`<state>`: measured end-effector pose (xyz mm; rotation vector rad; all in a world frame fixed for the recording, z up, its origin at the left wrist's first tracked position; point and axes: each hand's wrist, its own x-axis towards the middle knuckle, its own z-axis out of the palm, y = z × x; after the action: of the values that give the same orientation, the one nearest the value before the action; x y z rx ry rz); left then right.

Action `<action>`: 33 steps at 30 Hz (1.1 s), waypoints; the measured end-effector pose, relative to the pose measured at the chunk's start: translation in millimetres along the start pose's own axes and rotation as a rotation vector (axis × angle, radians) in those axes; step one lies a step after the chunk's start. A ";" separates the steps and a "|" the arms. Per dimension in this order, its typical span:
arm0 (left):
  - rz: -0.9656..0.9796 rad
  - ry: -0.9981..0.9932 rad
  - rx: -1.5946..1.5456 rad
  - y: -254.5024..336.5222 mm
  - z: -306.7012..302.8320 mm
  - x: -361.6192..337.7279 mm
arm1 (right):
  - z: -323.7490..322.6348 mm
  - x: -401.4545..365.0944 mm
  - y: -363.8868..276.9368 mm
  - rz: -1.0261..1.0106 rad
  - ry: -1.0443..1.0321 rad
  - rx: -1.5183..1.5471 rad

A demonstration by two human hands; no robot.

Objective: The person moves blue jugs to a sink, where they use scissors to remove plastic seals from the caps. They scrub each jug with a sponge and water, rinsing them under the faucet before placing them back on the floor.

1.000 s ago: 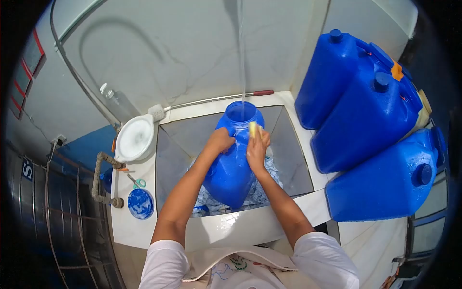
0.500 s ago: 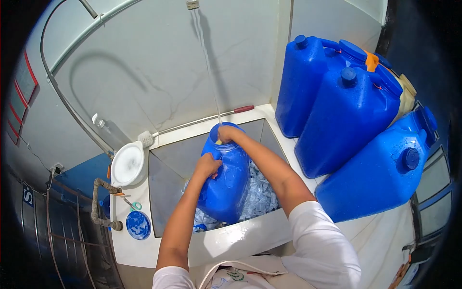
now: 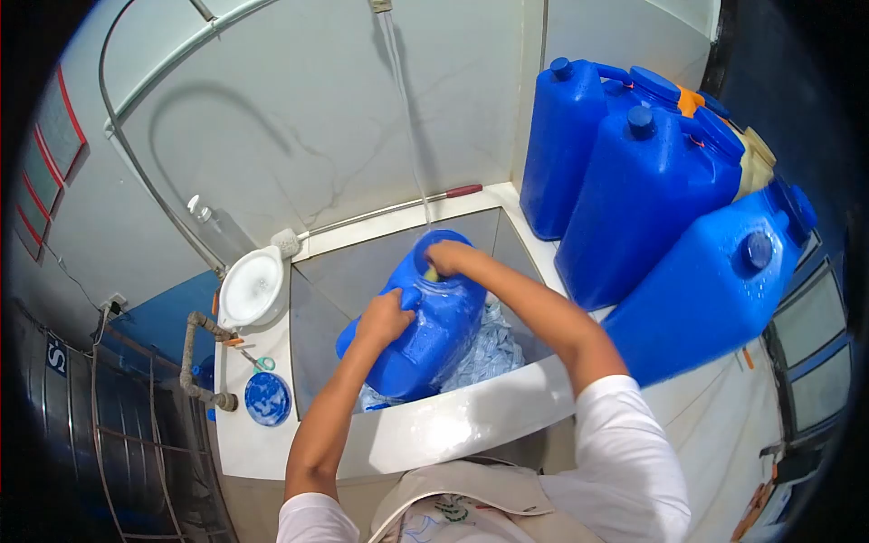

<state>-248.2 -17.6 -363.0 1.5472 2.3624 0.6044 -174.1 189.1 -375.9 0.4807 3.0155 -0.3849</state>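
A blue plastic jerrycan point(image 3: 439, 335) lies tilted in the sink point(image 3: 317, 317), its wide mouth facing up and away from me. My left hand point(image 3: 386, 317) is wrapped round its handle. At the mouth, my right hand point(image 3: 445, 257) reaches in, fingers partly hidden by the rim, with a yellow sponge point(image 3: 431, 272) showing beneath them. Running water point(image 3: 405, 100) falls from the tap point(image 3: 380, 4) to the back of the mouth. Under the jerrycan, pale bluish plastic packets point(image 3: 493, 348) cover part of the sink floor.
Several blue jerrycans point(image 3: 652, 208) crowd the right counter, one leaning point(image 3: 715, 281). On the left counter are a white basin point(image 3: 252, 288), a soapy blue lid point(image 3: 268, 399) and scissors point(image 3: 262, 364). A long-handled brush point(image 3: 380, 215) lies along the back ledge; a pump bottle point(image 3: 217, 226) stands behind the basin.
The jerrycan has turned in the sink, its base swinging left and its mouth shifting right. My right hand moved right with the mouth. The whole view has shifted slightly.
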 end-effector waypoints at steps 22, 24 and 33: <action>0.622 0.118 0.345 73.9 -49.2 -275.6 | 112.6 -117.6 -77.0 0.298 -0.143 -0.060; 0.581 0.097 0.339 70.4 -53.0 -277.9 | 112.7 -100.7 -73.4 0.299 -0.113 -0.072; 0.584 -0.047 0.282 71.6 -67.5 -262.8 | 109.9 -33.0 -67.4 0.266 -0.007 -0.096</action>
<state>-113.0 -246.7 -273.8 2.3760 2.0109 0.3388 -161.3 89.2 -463.0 0.8552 2.8915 -0.2223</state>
